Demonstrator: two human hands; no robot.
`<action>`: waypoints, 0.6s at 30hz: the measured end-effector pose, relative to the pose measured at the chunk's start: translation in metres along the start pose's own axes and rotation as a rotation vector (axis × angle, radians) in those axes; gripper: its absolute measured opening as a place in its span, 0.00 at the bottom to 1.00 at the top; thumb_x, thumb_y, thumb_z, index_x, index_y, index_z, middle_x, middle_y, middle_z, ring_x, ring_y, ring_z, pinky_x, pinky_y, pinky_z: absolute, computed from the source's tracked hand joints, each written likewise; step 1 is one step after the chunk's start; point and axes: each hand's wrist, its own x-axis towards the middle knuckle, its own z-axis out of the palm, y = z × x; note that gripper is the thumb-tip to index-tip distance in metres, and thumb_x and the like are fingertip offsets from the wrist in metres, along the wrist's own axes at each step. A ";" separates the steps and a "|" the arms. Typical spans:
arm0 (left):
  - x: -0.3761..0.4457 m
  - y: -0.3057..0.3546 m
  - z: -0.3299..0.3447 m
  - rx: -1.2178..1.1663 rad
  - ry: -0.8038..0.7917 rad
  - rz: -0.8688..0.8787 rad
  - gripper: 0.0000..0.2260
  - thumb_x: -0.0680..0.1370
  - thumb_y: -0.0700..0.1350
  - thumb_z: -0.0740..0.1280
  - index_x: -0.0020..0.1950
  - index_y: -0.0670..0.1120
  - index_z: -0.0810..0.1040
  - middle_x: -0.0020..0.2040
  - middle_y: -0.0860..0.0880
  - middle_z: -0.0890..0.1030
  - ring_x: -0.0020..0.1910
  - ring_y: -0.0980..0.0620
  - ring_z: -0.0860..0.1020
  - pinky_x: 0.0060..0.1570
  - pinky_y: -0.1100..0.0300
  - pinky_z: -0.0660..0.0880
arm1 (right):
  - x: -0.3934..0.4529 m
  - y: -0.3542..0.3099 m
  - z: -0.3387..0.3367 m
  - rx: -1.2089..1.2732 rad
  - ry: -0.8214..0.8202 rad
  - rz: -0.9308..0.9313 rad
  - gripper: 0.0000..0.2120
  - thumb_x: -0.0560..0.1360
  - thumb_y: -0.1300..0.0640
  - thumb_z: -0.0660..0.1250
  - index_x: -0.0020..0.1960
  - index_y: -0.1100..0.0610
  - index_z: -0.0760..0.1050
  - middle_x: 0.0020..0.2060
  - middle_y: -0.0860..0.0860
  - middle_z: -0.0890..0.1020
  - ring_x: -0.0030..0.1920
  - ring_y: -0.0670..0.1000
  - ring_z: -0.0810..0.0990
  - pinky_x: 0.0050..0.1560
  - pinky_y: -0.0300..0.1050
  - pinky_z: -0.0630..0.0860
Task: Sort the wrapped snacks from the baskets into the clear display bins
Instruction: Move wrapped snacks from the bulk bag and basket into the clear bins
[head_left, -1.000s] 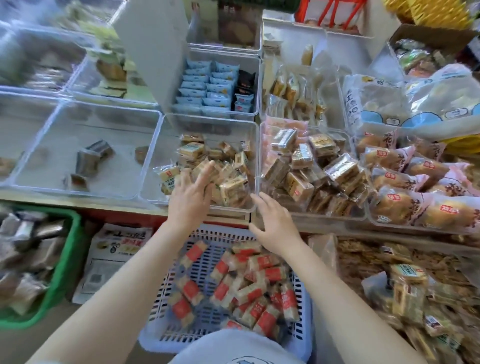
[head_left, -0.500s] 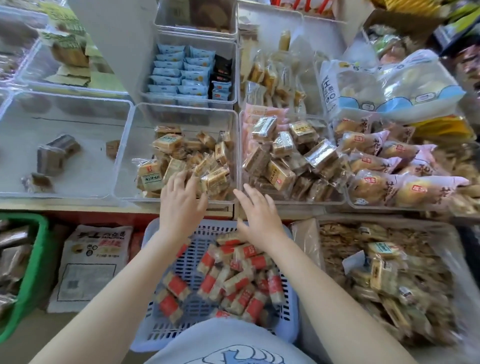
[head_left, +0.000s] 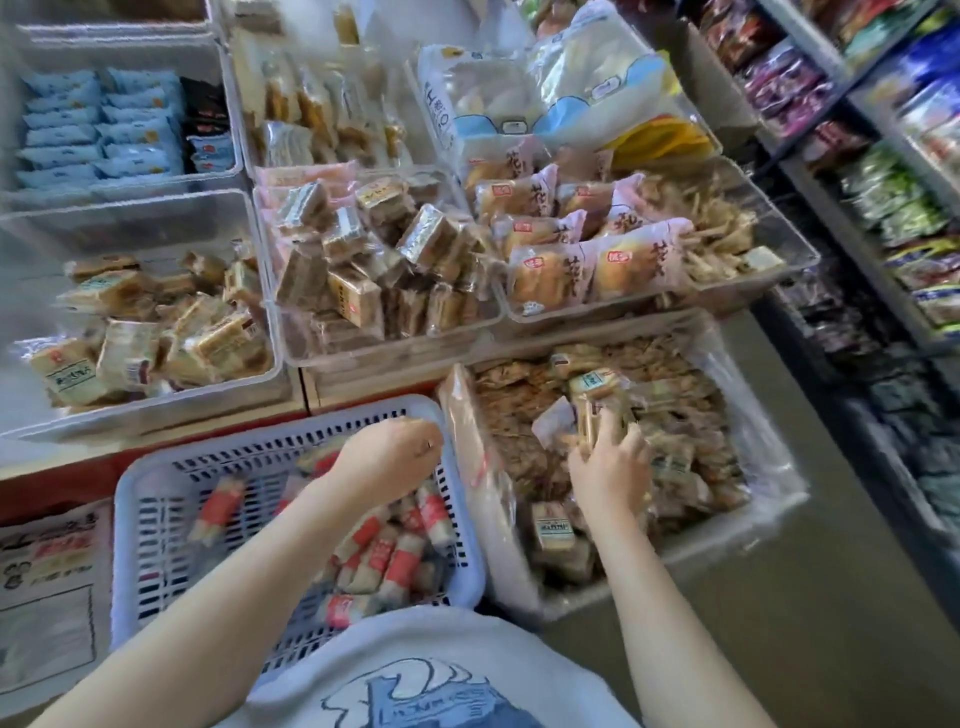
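Picking up snacks from the near baskets

Right hand grips brown packets in the lined box; left hand, loosely curled, apparently empty, over the blue basket. Next: lift to a far bin.

Grey floor runs along the right; tiered shelving of packaged goods stands beside it.

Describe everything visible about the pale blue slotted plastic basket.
The pale blue slotted plastic basket sits low at the person's front, below the clear bins. It is rectangular, with perforated walls, floor and a smooth rim. Red-and-white wrapped snacks lie loose on its right side. The left hand hangs over its far right corner; whether it holds anything is unclear.
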 end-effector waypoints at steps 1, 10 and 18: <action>0.002 0.010 -0.002 -0.011 -0.015 0.004 0.10 0.83 0.43 0.57 0.51 0.45 0.78 0.45 0.49 0.80 0.42 0.48 0.79 0.36 0.56 0.74 | 0.004 0.007 0.002 0.035 -0.019 -0.004 0.31 0.74 0.51 0.71 0.74 0.53 0.65 0.62 0.64 0.74 0.63 0.65 0.71 0.60 0.59 0.71; 0.003 0.056 -0.006 0.000 -0.046 -0.006 0.18 0.82 0.52 0.59 0.72 0.53 0.69 0.63 0.50 0.76 0.54 0.49 0.79 0.47 0.54 0.79 | 0.017 0.002 -0.029 0.385 -0.084 -0.066 0.25 0.70 0.55 0.71 0.66 0.47 0.70 0.56 0.53 0.73 0.58 0.57 0.72 0.61 0.56 0.70; -0.027 0.030 -0.025 -0.139 0.234 0.043 0.37 0.72 0.60 0.71 0.77 0.53 0.61 0.73 0.52 0.69 0.71 0.51 0.67 0.69 0.53 0.68 | -0.024 -0.084 -0.077 0.703 -0.713 -0.425 0.22 0.72 0.56 0.68 0.63 0.42 0.68 0.55 0.43 0.75 0.48 0.47 0.78 0.53 0.50 0.78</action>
